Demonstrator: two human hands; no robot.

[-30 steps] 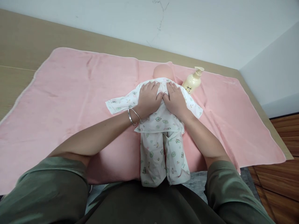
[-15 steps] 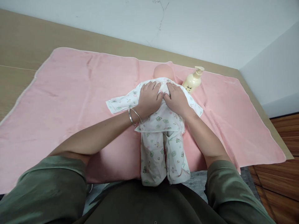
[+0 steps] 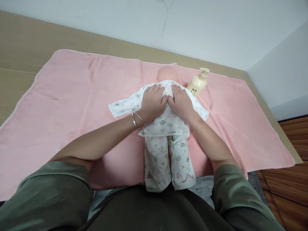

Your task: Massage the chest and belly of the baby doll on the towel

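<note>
We count 1 doll with a smooth, round pink head (image 3: 167, 73), 1 white printed cloth shirt (image 3: 166, 128), 1 matching pair of trousers (image 3: 157, 166), 1 glossy cream pump bottle (image 3: 199, 82), 1 soft pink pale-edged blanket (image 3: 72, 96). Bottle has dark print; we can't read it. Doll lies on blanket, head toward the wall (image 3: 115, 19), bottle just beside. Our left hand (image 3: 154, 101) and right hand (image 3: 182, 102): open, palms down on upper shirt, grasping nothing.
</note>
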